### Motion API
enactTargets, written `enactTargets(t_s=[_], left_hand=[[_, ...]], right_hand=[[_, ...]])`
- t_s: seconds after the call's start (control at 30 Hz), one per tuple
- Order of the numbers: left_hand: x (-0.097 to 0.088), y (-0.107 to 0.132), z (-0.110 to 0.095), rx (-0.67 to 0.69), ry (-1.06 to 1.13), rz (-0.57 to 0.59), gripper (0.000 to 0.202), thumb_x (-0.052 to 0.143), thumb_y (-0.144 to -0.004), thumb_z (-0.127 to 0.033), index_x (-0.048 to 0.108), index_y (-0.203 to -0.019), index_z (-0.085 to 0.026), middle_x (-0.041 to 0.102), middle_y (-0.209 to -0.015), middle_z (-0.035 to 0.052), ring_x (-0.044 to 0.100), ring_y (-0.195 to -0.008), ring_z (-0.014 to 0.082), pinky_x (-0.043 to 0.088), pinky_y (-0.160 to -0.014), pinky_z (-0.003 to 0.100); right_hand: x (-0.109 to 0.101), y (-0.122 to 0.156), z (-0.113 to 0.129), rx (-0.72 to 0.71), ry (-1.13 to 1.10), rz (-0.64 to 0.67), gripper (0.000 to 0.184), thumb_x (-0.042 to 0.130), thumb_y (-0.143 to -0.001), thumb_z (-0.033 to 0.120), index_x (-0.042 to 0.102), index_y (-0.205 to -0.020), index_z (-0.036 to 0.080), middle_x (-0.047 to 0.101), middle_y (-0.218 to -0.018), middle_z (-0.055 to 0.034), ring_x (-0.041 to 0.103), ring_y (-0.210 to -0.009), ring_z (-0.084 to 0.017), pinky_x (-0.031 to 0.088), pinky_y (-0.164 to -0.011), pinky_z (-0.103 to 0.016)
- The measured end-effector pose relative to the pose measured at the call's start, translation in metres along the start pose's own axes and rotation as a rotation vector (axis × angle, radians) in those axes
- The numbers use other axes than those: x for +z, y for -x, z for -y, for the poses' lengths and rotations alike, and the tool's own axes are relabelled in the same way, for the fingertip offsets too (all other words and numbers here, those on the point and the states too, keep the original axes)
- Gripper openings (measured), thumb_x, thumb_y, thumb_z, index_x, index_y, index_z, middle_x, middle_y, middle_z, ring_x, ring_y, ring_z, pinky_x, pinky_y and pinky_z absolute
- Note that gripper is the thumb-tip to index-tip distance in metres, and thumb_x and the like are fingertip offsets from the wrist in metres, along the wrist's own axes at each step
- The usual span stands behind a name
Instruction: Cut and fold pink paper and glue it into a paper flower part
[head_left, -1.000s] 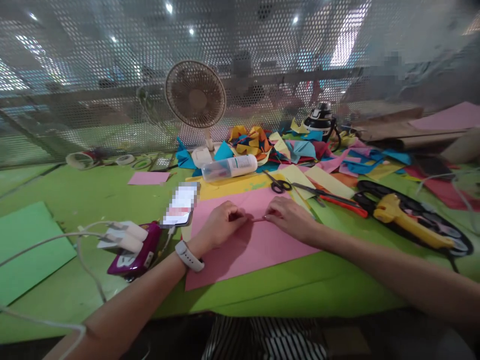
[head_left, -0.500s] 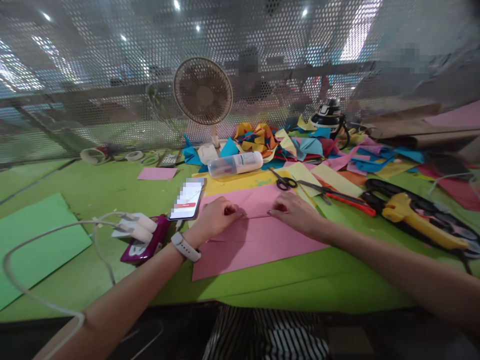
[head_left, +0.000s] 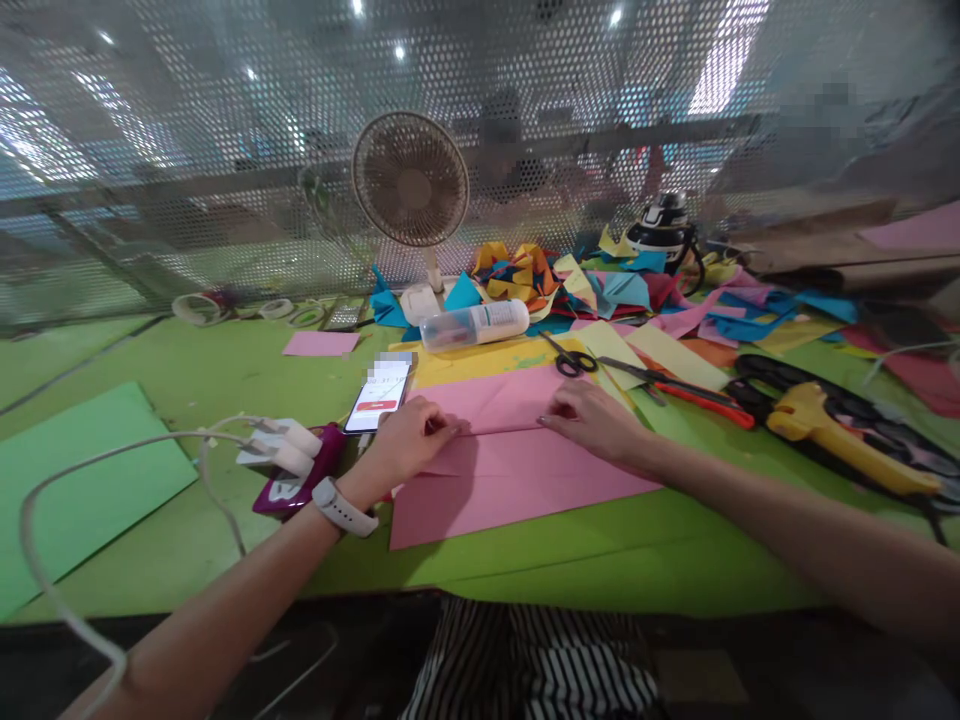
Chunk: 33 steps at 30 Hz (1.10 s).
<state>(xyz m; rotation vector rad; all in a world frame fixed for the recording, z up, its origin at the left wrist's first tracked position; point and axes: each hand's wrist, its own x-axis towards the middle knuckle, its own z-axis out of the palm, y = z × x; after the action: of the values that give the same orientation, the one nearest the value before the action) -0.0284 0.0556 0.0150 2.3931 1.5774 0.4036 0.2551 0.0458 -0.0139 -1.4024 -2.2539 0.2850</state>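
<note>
The pink sheet lies flat near the front edge of the desk, at its middle, with its far part folded toward the person. Both hands sit on the crease, apparently to pin it flat. The left hand is curled, fingertips bearing down at the crease's left end. The right hand has fingers stretched close together, pressing and gripping nothing. A phone lies just left of the sheet, screen up, seemingly for reference.

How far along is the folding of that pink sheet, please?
Done: the pink sheet has its far part folded over, with a crease across it. In hand: the left hand and right hand press on that crease. Left: the near half lies flat, unfolded.
</note>
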Motion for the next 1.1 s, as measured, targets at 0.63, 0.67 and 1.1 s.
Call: enactTargets(t_s=[0.63, 0.67, 1.1], left_hand=[[0.055, 0.008, -0.075, 0.415, -0.117, 0.079, 0.079, 0.028, -0.087, -0.064, 0.013, -0.145, -0.012, 0.017, -0.151, 0.0162, 0.008, -0.14, 0.026, 0.001, -0.112, 0.047], [0.055, 0.008, -0.074, 0.413, -0.107, 0.083, 0.079, 0.029, -0.087, -0.064, 0.013, -0.145, -0.013, 0.017, -0.151, 0.0163, 0.009, -0.14, 0.0263, 0.002, -0.112, 0.046], [0.05, 0.005, -0.082, 0.373, -0.118, 0.153, 0.083, 0.026, -0.085, -0.068, 0.021, -0.143, -0.009, 0.021, -0.15, 0.0193, 0.013, -0.139, 0.0304, 0.009, -0.11, 0.048]], right_hand=[[0.0, -0.002, -0.001, 0.024, 0.033, 0.01, 0.025, 0.057, -0.084, 0.037, 0.06, -0.068, 0.019, 0.061, -0.077, -0.0039, 0.056, -0.077, -0.018, 0.041, -0.07, -0.03], [0.0, -0.002, -0.001, 0.026, 0.033, 0.01, 0.024, 0.058, -0.084, 0.037, 0.06, -0.068, 0.019, 0.061, -0.077, -0.0037, 0.055, -0.078, -0.019, 0.041, -0.07, -0.03], [-0.006, -0.004, 0.001, 0.057, 0.104, 0.029, 0.033, 0.054, -0.085, 0.046, 0.059, -0.068, 0.019, 0.063, -0.079, -0.0051, 0.056, -0.079, -0.02, 0.039, -0.069, -0.031]])
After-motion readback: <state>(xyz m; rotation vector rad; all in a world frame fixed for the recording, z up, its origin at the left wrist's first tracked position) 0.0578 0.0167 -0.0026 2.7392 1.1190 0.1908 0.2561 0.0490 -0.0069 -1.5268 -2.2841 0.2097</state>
